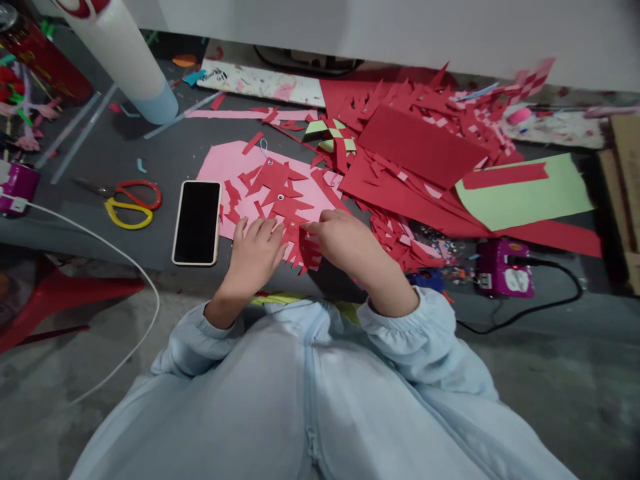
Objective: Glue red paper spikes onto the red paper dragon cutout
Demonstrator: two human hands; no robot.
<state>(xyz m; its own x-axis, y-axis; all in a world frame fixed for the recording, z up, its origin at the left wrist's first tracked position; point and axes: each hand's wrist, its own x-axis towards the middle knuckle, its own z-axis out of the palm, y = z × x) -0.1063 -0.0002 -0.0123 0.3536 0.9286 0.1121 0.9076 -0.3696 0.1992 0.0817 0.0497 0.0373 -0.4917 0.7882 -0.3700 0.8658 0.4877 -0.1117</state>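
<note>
A spiky red paper cut-out (280, 179) with several googly eyes lies on a pink paper sheet (215, 159). At its upper end is a small pale string loop (264, 147). My left hand (257, 250) rests at the lower left part of the cut-out, fingers spread and laid down on the paper. On the other side my right hand (343, 243) is closed, its fingertips low on the red paper near the lowest eye. Whatever it may pinch is hidden beneath the fingers. Loose red scraps (231, 200) are scattered on the pink sheet.
A phone (197, 223) lies to my left, beside scissors (131, 201) with red and yellow handles. Red paper sheets (423, 143) and cuttings are heaped at right, near a green sheet (530, 193) and a purple box (505, 268). A white bottle (125, 60) stands at back left.
</note>
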